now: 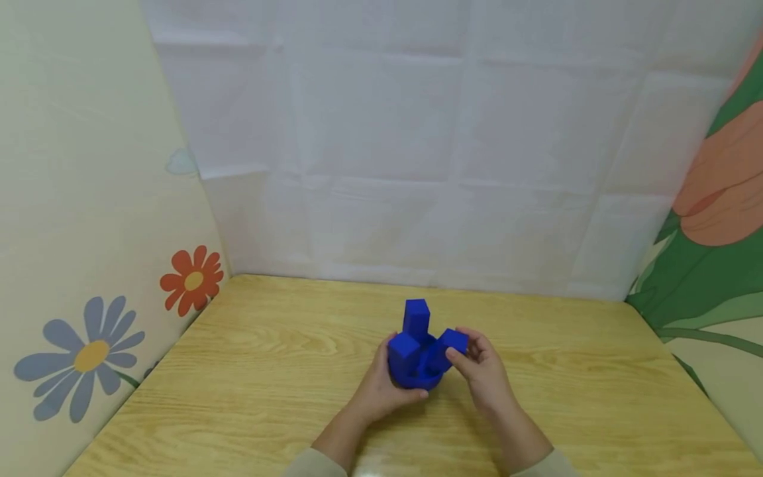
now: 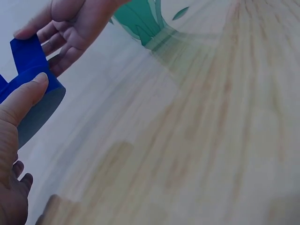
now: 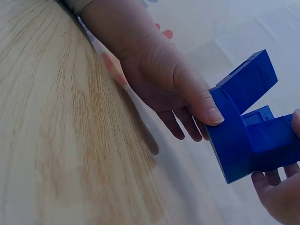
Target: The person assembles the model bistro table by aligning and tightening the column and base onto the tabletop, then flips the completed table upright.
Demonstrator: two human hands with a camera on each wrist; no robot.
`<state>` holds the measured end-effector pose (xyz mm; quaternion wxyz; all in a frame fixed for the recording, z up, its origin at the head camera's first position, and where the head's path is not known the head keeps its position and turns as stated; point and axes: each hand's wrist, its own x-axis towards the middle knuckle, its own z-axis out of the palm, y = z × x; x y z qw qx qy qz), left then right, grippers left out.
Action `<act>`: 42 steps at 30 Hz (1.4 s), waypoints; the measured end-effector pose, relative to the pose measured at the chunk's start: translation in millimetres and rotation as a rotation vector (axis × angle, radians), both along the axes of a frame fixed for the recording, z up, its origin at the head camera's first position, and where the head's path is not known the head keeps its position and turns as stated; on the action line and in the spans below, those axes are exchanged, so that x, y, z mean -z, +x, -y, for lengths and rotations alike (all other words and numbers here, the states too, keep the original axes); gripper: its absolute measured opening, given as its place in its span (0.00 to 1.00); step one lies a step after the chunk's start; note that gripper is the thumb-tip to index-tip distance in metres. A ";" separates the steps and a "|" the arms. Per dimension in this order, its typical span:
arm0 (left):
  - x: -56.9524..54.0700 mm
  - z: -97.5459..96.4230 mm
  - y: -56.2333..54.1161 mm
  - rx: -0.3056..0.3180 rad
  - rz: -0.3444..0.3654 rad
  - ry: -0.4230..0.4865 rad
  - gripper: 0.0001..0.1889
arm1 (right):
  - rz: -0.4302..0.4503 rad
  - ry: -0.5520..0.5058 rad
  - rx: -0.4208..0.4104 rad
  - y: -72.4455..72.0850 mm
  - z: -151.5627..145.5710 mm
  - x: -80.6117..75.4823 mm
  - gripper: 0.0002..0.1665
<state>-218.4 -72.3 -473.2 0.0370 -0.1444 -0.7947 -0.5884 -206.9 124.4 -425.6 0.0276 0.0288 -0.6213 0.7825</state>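
A blue plastic piece (image 1: 417, 381) has a round base with three square-ended posts that stand up and lean outward. My left hand (image 1: 381, 391) grips the base from the left, thumb along its near side. On the right, my right hand (image 1: 489, 377) pinches the right post (image 1: 456, 340) between thumb and fingers. The left wrist view shows the left thumb (image 2: 28, 96) pressed on the base's rim, with the base's greyish underside (image 2: 42, 110) turned toward the camera. In the right wrist view the base (image 3: 232, 140) is tilted, and part of the right hand (image 3: 286, 197) is cut off by the frame.
Below the hands lies a light wood-grain table (image 1: 268, 344). A creased white cloth (image 1: 381, 132) hangs behind its far edge. Flower-printed panels stand on both sides, the left panel (image 1: 77, 199) with daisies and the right panel (image 1: 721, 311) with large leaves.
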 end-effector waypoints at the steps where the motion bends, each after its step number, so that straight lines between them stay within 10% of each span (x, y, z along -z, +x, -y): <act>1: -0.5 -0.7 -0.1 -0.005 -0.002 0.001 0.59 | -0.003 -0.008 -0.004 0.1 0.0 0.0 0.20; 12: -13.3 -2.1 4.4 -0.052 -0.014 0.092 0.57 | 0.031 -0.047 -0.014 -8.9 -5.3 9.3 0.17; 24: -23.8 -0.2 1.4 -0.044 -0.020 0.252 0.50 | 0.040 0.247 -0.100 -13.3 -13.2 15.1 0.25; 35: -51.3 7.0 -10.0 -0.083 -0.158 -0.165 0.50 | -0.324 0.628 0.009 -13.7 -21.4 -20.5 0.32; 42: -78.7 0.9 -19.3 0.037 -0.178 -0.456 0.50 | -0.339 0.817 -0.099 -15.6 -10.0 -27.6 0.38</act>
